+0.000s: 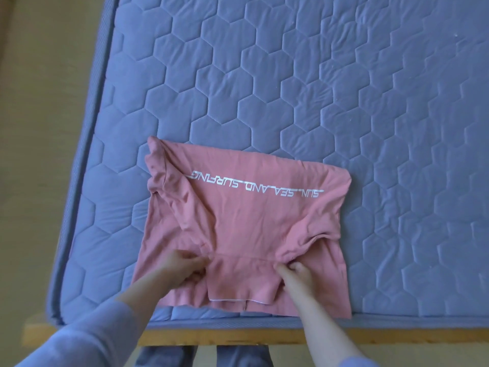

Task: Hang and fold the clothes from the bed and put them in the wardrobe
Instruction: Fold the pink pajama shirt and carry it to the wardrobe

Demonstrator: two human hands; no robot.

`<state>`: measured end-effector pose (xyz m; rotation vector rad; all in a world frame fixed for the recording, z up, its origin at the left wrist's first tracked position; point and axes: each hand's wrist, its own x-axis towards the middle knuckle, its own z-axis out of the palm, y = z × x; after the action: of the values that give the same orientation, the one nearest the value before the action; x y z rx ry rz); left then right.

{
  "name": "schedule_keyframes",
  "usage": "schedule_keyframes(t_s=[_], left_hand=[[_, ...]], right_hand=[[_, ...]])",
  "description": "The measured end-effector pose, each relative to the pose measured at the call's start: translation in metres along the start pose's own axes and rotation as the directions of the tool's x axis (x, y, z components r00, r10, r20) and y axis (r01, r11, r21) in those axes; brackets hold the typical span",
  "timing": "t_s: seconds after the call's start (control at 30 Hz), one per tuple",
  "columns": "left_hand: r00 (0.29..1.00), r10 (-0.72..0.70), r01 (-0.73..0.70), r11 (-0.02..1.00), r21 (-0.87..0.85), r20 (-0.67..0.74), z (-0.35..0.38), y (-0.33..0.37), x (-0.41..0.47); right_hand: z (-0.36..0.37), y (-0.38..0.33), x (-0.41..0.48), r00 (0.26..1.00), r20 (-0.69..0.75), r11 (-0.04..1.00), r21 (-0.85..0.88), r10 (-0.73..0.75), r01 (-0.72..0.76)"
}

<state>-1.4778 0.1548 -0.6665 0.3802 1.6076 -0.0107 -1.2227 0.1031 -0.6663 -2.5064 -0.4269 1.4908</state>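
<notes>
A pink T-shirt (243,215) with white lettering lies partly folded on the blue quilted mattress (317,88), near its front left corner. Its sides are turned in and creased. My left hand (182,266) pinches a fold of the pink cloth near the shirt's front edge. A short way to the right, my right hand (296,271) pinches another bunched fold of the same shirt. Both forearms reach in from below, with blue sleeves pushed up.
The mattress sits on a wooden bed frame (397,333), whose front edge runs just below the shirt. Beige floor (31,154) lies to the left of the bed. My legs in blue trousers (238,356) show under the frame's edge.
</notes>
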Motion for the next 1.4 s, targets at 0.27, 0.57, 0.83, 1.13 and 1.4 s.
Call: schedule_keyframes(t_s=[0.27, 0.57, 0.83, 1.13, 1.4], left_hand=[[0.963, 0.193, -0.269, 0.616, -0.741, -0.19, -0.055, 0.063, 0.026], [0.93, 0.137, -0.342, 0.66, -0.669, -0.34, -0.065, 0.062, 0.027], [0.88, 0.266, -0.429, 0.802, -0.416, -0.394, -0.058, 0.086, 0.031], [0.77, 0.103, -0.12, 0.993, 0.016, -0.629, -0.079, 0.054, 0.04], [0.638, 0.409, -0.153, 0.898, 0.413, -0.652, -0.053, 0.075, 0.023]], right_hand=[[-0.035, -0.062, 0.043, 0.99, -0.135, 0.715, 0.696, 0.034, 0.07], [-0.055, -0.061, 0.06, 0.939, -0.274, 0.631, 0.771, 0.208, 0.085], [-0.051, -0.048, 0.057, 0.968, -0.18, 0.56, 0.827, 0.177, 0.051], [-0.048, -0.052, 0.062, 0.929, -0.232, 0.611, 0.791, 0.289, 0.008], [-0.059, -0.062, 0.051, 0.809, -0.586, 0.993, -0.073, 0.036, -0.097]])
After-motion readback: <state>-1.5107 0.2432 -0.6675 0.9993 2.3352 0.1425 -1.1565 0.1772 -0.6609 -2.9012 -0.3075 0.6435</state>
